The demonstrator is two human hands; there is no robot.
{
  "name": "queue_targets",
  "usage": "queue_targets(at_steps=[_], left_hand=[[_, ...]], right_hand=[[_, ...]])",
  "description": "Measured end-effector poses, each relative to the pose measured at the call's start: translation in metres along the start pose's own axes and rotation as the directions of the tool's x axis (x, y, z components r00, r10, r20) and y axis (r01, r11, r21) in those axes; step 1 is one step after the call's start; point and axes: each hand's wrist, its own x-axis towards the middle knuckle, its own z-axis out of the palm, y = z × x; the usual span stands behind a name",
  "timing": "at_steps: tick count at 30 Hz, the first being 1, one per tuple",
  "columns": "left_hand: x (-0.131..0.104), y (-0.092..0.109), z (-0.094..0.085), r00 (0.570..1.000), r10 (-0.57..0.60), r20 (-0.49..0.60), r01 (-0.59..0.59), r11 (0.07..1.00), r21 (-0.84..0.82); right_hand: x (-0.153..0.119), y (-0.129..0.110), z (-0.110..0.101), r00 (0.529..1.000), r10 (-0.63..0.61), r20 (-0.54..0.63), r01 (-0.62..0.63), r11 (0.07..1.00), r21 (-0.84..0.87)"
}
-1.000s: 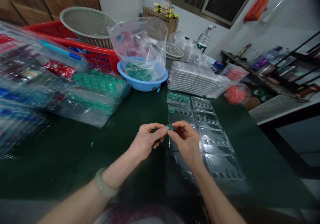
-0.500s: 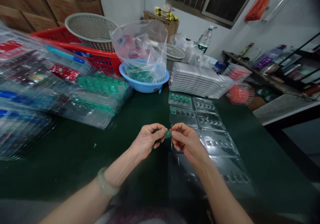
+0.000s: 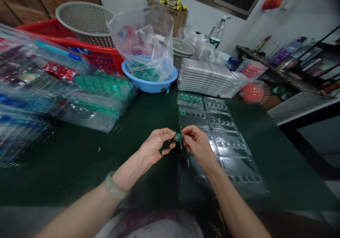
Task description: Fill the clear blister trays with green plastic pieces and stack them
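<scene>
The little green piece (image 3: 178, 137) sits right between my hands, long axis roughly side to side, with my left hand (image 3: 152, 147) nearer and pinching its left end. My right hand (image 3: 200, 147) has its fingertips bunched at the other end, though it's too blurry to say if they grip; clear trays (image 3: 194, 119) lie just beyond. Versus half a second ago, more of the piece shows.
</scene>
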Motion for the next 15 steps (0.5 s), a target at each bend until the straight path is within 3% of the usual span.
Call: queue_targets(at_steps=[3, 6, 11, 15], left_hand=[[0.001, 0.001, 0.001, 0.998, -0.003, -0.057, 0.006, 0.999, 0.049], [0.0, 0.001, 0.0, 0.996, -0.012, -0.083, 0.017, 0.998, 0.059], [0.0, 0.001, -0.002, 0.997, -0.026, -0.07, 0.027, 1.0, 0.007], [0.004, 0.001, -0.006, 0.995, -0.059, -0.079, 0.052, 0.995, -0.087]], right_hand=[[-0.004, -0.002, -0.001, 0.976, -0.213, 0.034, 0.213, 0.932, -0.294], [-0.006, -0.004, 0.001, 0.946, -0.301, 0.122, 0.324, 0.849, -0.417], [-0.004, -0.006, 0.001, 0.939, -0.29, 0.185, 0.343, 0.829, -0.441], [0.02, -0.006, -0.018, 0.946, -0.277, 0.167, 0.323, 0.829, -0.456]])
